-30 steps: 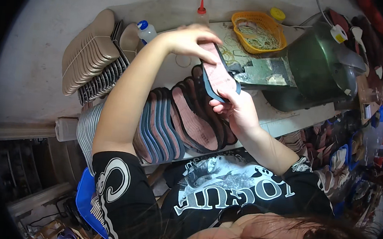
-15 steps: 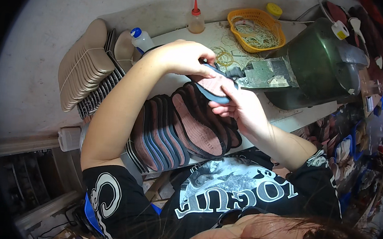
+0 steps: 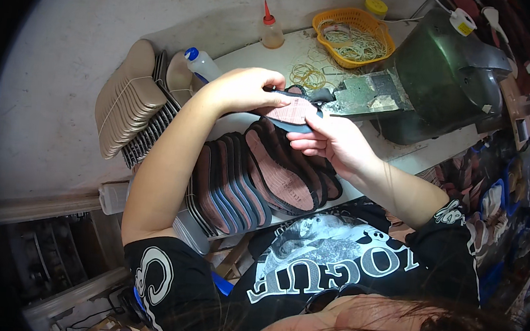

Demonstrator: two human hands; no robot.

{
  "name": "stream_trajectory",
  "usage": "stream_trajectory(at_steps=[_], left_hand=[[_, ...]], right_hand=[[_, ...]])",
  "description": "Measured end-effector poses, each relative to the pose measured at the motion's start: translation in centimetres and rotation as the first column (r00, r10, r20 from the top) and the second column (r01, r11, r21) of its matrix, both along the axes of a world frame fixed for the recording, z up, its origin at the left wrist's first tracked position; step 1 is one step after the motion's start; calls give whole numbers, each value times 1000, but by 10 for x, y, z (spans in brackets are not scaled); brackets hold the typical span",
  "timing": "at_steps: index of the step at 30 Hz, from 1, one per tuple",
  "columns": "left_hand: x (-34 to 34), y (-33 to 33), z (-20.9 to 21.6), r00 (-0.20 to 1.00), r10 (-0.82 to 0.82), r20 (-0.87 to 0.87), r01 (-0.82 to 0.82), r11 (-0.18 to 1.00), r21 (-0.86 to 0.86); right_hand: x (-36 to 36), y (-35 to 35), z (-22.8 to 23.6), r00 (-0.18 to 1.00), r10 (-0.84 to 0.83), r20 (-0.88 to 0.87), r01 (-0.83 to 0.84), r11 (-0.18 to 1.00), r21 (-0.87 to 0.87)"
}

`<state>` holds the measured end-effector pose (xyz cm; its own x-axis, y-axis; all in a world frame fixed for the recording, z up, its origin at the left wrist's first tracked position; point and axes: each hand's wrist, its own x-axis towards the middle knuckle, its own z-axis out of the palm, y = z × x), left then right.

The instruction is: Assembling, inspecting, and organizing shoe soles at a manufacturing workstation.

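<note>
Between my two hands is a shoe sole (image 3: 289,112) with a pink ribbed face and a dark blue-grey rim, held beside the dark tip of a green machine (image 3: 440,80). My left hand (image 3: 249,89) is closed on its left end, thumb on the pink face. At the other end, my right hand (image 3: 338,143) pinches the rim, thumb on top and fingers beneath. The far edge of the sole is partly hidden by my left hand. Just below my hands, a row of similar soles (image 3: 229,184) stands on edge, with a broad pink sole (image 3: 280,173) leaning at its right.
Bundled beige insoles (image 3: 130,99) lean at the left by a blue-capped white bottle (image 3: 204,65). Farther back are a red-tipped squeeze bottle (image 3: 272,37), a yellow basket (image 3: 321,32) of pale bands, and loose rubber bands (image 3: 308,77) on the white tabletop (image 3: 292,52).
The sole has swung to lie more level across, and my right hand has followed it. Both hands keep their hold. The whole view has shifted slightly.
</note>
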<state>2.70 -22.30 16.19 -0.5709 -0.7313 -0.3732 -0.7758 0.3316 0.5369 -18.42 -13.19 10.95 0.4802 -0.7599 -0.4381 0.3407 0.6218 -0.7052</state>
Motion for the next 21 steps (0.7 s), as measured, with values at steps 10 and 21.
stream_trajectory(at_steps=[10, 21], left_hand=[[-7, 31, -6, 979, 156, -129, -114, 951, 286], [-18, 58, -15, 812, 566, -144, -427, 743, 515]], right_hand=[[-11, -9, 2, 997, 41, -61, -40, 999, 11], [-17, -4, 1, 988, 119, -96, -126, 990, -61]])
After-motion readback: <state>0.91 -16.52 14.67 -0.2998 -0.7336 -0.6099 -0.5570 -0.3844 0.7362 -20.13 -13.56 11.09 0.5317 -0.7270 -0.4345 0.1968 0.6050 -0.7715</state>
